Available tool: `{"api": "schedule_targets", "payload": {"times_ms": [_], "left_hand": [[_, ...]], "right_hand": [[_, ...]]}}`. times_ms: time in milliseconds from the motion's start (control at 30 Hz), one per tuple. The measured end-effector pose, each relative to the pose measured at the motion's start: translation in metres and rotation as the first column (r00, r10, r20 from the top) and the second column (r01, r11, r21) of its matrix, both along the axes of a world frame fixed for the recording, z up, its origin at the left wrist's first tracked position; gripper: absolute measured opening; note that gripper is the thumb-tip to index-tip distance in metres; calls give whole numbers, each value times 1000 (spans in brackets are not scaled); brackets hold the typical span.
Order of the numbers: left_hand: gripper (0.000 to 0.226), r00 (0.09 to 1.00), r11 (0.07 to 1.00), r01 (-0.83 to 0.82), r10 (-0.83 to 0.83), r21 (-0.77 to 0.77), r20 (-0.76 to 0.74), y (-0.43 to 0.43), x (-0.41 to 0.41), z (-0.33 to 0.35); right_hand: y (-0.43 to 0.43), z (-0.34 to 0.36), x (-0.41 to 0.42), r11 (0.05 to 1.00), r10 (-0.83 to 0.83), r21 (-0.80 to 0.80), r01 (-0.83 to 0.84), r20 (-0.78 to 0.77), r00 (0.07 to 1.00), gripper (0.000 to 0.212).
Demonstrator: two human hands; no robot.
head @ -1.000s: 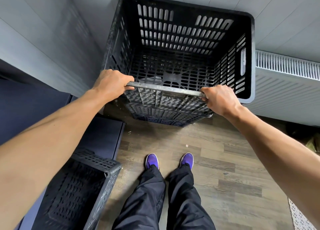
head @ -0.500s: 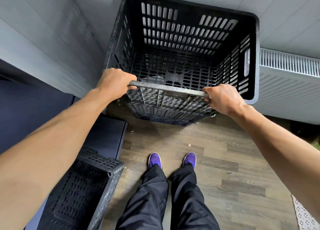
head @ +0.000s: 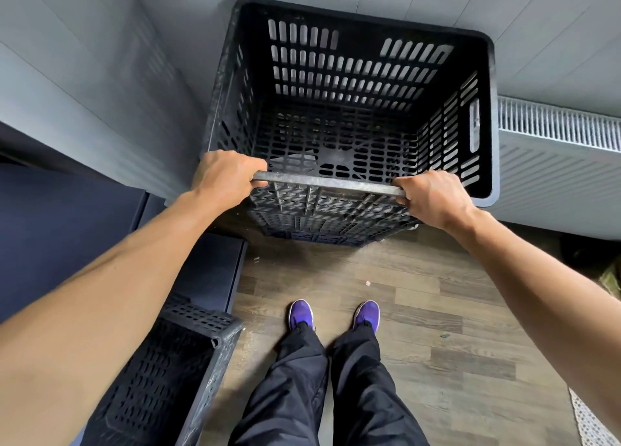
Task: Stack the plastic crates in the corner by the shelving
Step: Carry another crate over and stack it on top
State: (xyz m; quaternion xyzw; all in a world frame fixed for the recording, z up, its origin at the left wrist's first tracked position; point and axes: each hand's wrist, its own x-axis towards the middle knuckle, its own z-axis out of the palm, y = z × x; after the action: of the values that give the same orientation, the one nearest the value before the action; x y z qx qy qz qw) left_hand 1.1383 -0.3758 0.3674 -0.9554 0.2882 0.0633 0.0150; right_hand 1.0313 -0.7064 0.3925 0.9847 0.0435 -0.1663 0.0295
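A black slotted plastic crate [head: 353,85] stands open side up in the corner of the grey walls, on top of at least one other crate whose side [head: 322,233] shows beneath it. My left hand [head: 223,176] grips the left end of its near rim. Closed on the right end of that same rim is my right hand [head: 433,198]. The crate's far wall lies close to the back wall. Another black crate [head: 178,371] sits at lower left, partly hidden by my left forearm.
Dark blue shelving [head: 64,230] runs along the left, its lower part [head: 211,267] jutting toward the stack. A white radiator [head: 554,149] touches the crate's right side. My purple shoes [head: 300,314] stand on the wood-look floor [head: 437,311]. A pale mat edge [head: 588,422] shows at lower right.
The crate has shifted slightly toward the back wall and the corner, with both hands staying on its near rim. The view has tilted a little.
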Motion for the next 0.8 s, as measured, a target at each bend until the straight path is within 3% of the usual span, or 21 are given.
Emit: {"api": "schedule_targets", "payload": {"times_ms": [433, 633, 800], "left_hand": [[10, 988, 996, -72, 78, 43, -131, -10, 4, 5], [9, 983, 991, -120, 126, 50, -131, -14, 2, 7], [12, 977, 986, -163, 168, 42, -133, -19, -4, 10]], "right_hand": [[3, 4, 6, 999, -37, 36, 38, -51, 998, 12], [1, 5, 7, 997, -64, 51, 66, -33, 997, 15], [-1, 15, 13, 996, -46, 74, 54, -109, 993, 18]]}}
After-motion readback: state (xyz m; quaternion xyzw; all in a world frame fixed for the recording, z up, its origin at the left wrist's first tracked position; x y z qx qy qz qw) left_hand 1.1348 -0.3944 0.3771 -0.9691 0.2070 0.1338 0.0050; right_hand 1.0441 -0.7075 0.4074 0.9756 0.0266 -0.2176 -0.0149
